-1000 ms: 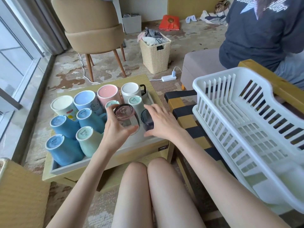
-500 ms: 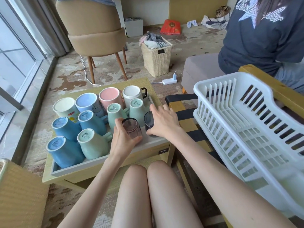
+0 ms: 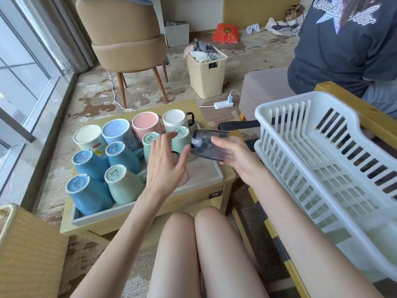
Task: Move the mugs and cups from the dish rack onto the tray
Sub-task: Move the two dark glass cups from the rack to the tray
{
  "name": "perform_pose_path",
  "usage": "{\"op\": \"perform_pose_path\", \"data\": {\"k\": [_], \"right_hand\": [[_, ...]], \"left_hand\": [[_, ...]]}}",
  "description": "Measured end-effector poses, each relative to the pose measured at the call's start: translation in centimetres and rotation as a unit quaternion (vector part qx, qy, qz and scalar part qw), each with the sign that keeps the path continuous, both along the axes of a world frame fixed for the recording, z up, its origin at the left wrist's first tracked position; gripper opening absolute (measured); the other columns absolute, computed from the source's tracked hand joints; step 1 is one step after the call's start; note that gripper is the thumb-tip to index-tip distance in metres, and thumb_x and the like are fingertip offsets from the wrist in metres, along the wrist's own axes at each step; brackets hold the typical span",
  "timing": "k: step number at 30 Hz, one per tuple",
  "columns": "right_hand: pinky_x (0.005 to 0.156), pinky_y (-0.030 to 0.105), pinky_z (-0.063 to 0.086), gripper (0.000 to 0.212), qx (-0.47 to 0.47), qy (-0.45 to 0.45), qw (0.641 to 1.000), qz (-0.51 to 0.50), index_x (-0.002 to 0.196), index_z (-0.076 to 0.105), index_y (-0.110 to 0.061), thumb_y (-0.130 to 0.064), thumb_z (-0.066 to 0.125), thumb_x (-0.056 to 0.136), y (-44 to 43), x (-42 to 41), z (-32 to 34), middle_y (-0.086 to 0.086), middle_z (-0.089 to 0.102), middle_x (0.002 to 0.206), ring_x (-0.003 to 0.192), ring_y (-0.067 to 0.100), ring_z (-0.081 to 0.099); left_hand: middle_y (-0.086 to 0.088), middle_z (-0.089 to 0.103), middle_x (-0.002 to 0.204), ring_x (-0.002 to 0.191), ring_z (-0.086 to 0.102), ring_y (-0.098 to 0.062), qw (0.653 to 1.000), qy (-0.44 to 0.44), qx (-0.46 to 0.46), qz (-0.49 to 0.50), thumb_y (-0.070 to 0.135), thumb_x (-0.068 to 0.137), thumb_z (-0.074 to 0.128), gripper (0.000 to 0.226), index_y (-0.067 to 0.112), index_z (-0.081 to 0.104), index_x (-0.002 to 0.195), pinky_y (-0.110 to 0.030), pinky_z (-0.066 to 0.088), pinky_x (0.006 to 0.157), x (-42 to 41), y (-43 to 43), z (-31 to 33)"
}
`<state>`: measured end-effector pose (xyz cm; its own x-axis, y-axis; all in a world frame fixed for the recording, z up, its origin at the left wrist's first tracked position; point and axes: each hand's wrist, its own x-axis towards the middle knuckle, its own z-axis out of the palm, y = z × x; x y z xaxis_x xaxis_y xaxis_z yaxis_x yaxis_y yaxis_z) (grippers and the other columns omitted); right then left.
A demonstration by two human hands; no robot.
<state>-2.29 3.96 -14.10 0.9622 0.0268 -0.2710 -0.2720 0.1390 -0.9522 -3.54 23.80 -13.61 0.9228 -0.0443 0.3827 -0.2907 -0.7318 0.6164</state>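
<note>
The grey-rimmed tray (image 3: pixel 205 176) lies on a low wooden table (image 3: pixel 139 224) and holds several upside-down mugs: blue (image 3: pixel 86 191), mint (image 3: pixel 123 183), pink (image 3: pixel 146 123), white (image 3: pixel 175 119), cream (image 3: pixel 88 138). My left hand (image 3: pixel 167 164) hovers with fingers spread over a pinkish glass (image 3: pixel 182 176) standing on the tray; the palm hides most of it. My right hand (image 3: pixel 234 155) grips a dark grey see-through glass (image 3: pixel 207 145), tipped on its side above the tray's right edge. To the right, the white dish rack (image 3: pixel 279 105) has nothing in it.
A person in a dark shirt (image 3: pixel 343 50) sits at the back right on a grey seat (image 3: pixel 257 91). A wicker basket (image 3: pixel 206 76), a tan chair (image 3: pixel 129 39) and a power strip (image 3: pixel 223 103) stand on the floor behind the table. My knees (image 3: pixel 193 244) are below.
My left hand set the pinkish glass down on the tray and spread its fingers. My right hand lifted the dark glass off the tray and tipped it sideways.
</note>
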Motion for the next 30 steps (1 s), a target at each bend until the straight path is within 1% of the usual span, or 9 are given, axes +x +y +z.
{"op": "perform_pose_path", "data": {"k": [3,5,8,10,14,21,24,27,30], "right_hand": [[0.092,0.036,0.048,0.046,0.183,0.016,0.982,0.039,0.122,0.063,-0.017,-0.037,0.073,0.082,0.4,-0.6,-0.3,0.009,0.069,0.116,0.109,0.023,0.064],[0.098,0.042,0.049,0.039,0.234,0.008,0.970,0.064,0.124,0.064,-0.015,-0.031,0.067,0.089,0.8,-0.9,-0.3,0.011,0.067,0.115,0.110,0.025,0.062],[0.105,0.050,0.046,0.041,0.193,-0.026,0.973,0.124,0.130,0.056,-0.011,-0.024,0.063,0.092,1.3,-1.1,-0.2,0.009,0.069,0.113,0.108,0.027,0.064],[0.104,0.048,0.046,0.062,0.099,-0.033,0.986,0.129,0.136,0.047,-0.008,-0.026,0.072,0.082,1.4,-1.0,0.3,0.011,0.066,0.124,0.114,0.026,0.065],[0.109,0.044,0.040,0.078,-0.097,-0.079,0.980,0.156,0.134,0.046,-0.017,-0.031,0.086,0.068,1.6,-0.3,0.8,0.000,0.065,0.126,0.120,0.015,0.060],[0.102,0.046,0.045,0.089,-0.246,-0.149,0.955,0.077,0.129,0.041,-0.026,-0.035,0.091,0.057,3.0,0.8,-0.5,-0.009,0.059,0.126,0.118,0.014,0.057],[0.087,0.037,0.048,0.086,-0.332,-0.152,0.931,0.019,0.126,0.035,-0.034,-0.042,0.088,0.059,2.8,0.7,-1.6,-0.013,0.058,0.123,0.111,0.017,0.058],[0.079,0.033,0.044,0.084,-0.388,-0.170,0.905,0.019,0.124,0.032,-0.034,-0.043,0.086,0.061,2.6,0.7,-2.7,-0.009,0.058,0.124,0.110,0.022,0.057],[0.082,0.036,0.047,0.085,-0.420,-0.179,0.888,0.051,0.128,0.033,-0.029,-0.040,0.087,0.063,3.0,0.6,-3.6,-0.004,0.055,0.132,0.114,0.026,0.055]], "left_hand": [[0.015,0.061,0.119,0.108,0.060,0.004,0.977,0.125,-0.169,-0.043,0.059,0.090,0.057,0.054,0.027,0.047,0.131,-0.032,0.050,0.092,-0.2,-0.7,1.7],[0.017,0.062,0.115,0.107,0.061,0.003,0.962,0.147,-0.220,-0.066,0.055,0.089,0.059,0.053,0.026,0.047,0.132,-0.036,0.053,0.093,0.1,-1.1,2.5],[0.000,0.061,0.124,0.116,0.062,-0.018,0.950,0.155,-0.253,-0.096,0.042,0.094,0.059,0.051,0.020,0.043,0.137,-0.047,0.052,0.098,0.4,-1.2,3.0],[-0.004,0.059,0.126,0.116,0.061,-0.017,0.947,0.149,-0.257,-0.120,0.039,0.096,0.058,0.050,0.020,0.040,0.138,-0.038,0.052,0.098,0.5,-0.8,3.2],[-0.002,0.063,0.112,0.103,0.063,-0.011,0.954,0.118,-0.196,-0.192,0.026,0.096,0.061,0.049,0.016,0.033,0.134,-0.020,0.047,0.092,1.0,0.2,3.5],[0.001,0.060,0.127,0.122,0.057,-0.012,0.972,0.113,-0.076,-0.191,0.027,0.090,0.067,0.056,0.020,0.037,0.137,-0.038,0.048,0.101,1.6,1.8,2.4],[0.004,0.058,0.132,0.125,0.053,-0.018,0.987,0.077,0.060,-0.124,0.026,0.088,0.065,0.049,0.018,0.045,0.132,-0.044,0.048,0.096,1.7,3.0,0.9],[0.002,0.052,0.133,0.127,0.046,-0.022,0.970,0.101,0.207,-0.076,0.045,0.085,0.067,0.062,0.022,0.044,0.137,-0.041,0.046,0.094,1.5,3.4,-0.7],[0.000,0.048,0.133,0.125,0.047,-0.023,0.961,0.122,0.240,-0.059,0.052,0.085,0.065,0.070,0.022,0.038,0.142,-0.041,0.048,0.091,1.5,3.2,-1.9]]}}
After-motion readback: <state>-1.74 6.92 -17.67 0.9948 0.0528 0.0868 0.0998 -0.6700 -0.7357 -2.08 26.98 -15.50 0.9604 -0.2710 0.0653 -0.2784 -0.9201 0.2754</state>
